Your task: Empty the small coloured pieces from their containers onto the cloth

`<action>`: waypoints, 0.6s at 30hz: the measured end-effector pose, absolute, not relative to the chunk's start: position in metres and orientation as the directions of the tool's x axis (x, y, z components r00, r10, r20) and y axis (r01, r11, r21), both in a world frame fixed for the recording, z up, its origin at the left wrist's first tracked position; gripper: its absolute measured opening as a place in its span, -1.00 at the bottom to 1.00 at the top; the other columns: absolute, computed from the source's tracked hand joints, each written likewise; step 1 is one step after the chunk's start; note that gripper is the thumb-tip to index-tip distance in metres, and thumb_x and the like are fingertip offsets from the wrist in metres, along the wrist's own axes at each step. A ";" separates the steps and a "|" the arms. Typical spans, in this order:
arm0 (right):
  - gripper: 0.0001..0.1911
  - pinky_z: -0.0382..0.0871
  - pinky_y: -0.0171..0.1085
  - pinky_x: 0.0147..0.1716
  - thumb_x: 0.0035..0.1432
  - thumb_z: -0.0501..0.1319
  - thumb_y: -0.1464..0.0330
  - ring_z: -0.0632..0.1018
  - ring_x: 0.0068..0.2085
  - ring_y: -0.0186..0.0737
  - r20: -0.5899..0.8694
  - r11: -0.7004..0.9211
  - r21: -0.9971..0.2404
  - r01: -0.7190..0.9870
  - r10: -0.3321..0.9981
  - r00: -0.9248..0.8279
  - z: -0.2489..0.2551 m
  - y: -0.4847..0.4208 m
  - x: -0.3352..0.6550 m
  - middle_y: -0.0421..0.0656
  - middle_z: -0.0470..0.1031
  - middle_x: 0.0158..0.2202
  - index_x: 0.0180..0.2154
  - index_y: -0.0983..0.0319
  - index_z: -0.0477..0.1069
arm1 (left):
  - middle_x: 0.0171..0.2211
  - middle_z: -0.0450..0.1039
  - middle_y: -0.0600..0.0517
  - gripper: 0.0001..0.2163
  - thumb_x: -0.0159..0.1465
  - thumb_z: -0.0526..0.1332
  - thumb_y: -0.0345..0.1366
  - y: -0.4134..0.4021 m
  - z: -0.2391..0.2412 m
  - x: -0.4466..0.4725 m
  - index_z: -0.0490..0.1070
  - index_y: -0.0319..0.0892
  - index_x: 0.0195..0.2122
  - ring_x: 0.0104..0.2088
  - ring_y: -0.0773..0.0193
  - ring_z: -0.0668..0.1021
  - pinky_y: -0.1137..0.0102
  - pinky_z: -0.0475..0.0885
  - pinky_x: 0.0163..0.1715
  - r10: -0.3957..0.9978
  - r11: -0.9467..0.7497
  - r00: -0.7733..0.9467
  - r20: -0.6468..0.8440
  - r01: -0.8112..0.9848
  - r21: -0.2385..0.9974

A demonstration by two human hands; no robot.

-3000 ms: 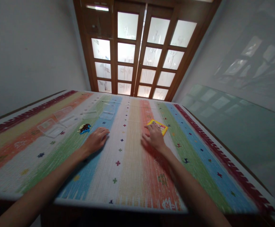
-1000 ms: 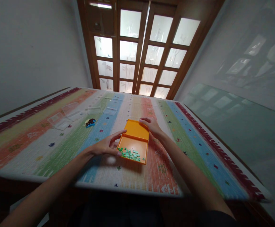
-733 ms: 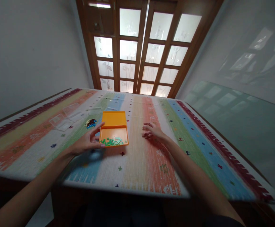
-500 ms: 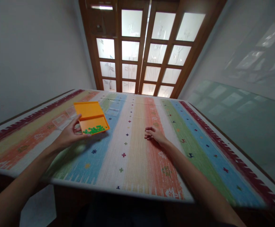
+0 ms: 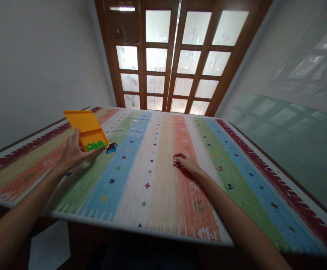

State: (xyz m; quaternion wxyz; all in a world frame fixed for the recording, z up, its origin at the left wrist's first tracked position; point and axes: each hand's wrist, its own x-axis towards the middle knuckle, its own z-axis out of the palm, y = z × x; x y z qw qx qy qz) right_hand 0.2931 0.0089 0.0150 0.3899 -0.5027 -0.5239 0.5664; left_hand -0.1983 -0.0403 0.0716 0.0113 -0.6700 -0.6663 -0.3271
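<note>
Orange box (image 5: 86,120): opened — left hand (image 5: 71,152), fingers closed on its edge, holds it over the left side of the striped cloth (image 5: 163,168). Green pieces (image 5: 95,145): inside, none seen out. Mixed pile (image 5: 112,147): loose near the box. Right hand (image 5: 187,162): fingers loosely curled — apparently holding nothing.
</note>
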 end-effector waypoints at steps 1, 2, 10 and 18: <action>-0.89 0.53 -0.31 -0.37 0.10 0.35 0.42 0.61 -0.44 -0.27 -0.160 -0.146 -0.986 0.086 0.968 -0.191 0.015 0.009 0.293 -0.16 0.57 -0.50 -0.30 0.23 0.45 | 0.33 0.18 -0.43 0.00 0.21 0.39 -0.03 -0.040 0.072 -0.198 -0.16 -0.41 0.46 0.32 -0.45 0.28 -0.22 0.38 0.17 0.880 -0.062 -0.127 0.458 0.924 0.377; -0.88 0.53 -0.31 -0.36 0.09 0.35 0.42 0.61 -0.44 -0.27 -0.159 -0.145 -0.986 0.086 0.969 -0.192 0.015 0.009 0.293 -0.15 0.57 -0.50 -0.30 0.24 0.46 | 0.32 0.19 -0.45 -0.01 0.21 0.38 -0.02 -0.040 0.072 -0.197 -0.14 -0.45 0.46 0.30 -0.44 0.30 -0.22 0.36 0.18 0.878 -0.017 -0.146 0.456 0.942 0.334; -0.87 0.52 -0.29 -0.35 0.04 0.37 0.39 0.60 -0.43 -0.27 -0.154 -0.138 -0.986 0.092 0.967 -0.203 0.014 0.010 0.294 -0.16 0.57 -0.49 -0.32 0.23 0.47 | 0.25 0.25 -0.48 -0.05 0.28 0.30 -0.02 -0.039 0.083 -0.186 -0.19 -0.49 0.46 0.25 -0.32 0.37 -0.14 0.41 0.13 0.907 0.005 -0.069 0.415 0.988 0.153; -0.89 0.51 -0.29 -0.33 0.04 0.35 0.39 0.60 -0.43 -0.26 -0.158 -0.139 -0.985 0.103 0.967 -0.200 0.014 0.009 0.294 -0.15 0.57 -0.49 -0.33 0.23 0.48 | 0.26 0.18 -0.53 -0.11 0.28 0.25 -0.11 -0.037 0.087 -0.175 -0.16 -0.56 0.44 0.24 -0.32 0.40 -0.07 0.40 0.16 0.919 -0.008 -0.033 0.393 0.995 0.104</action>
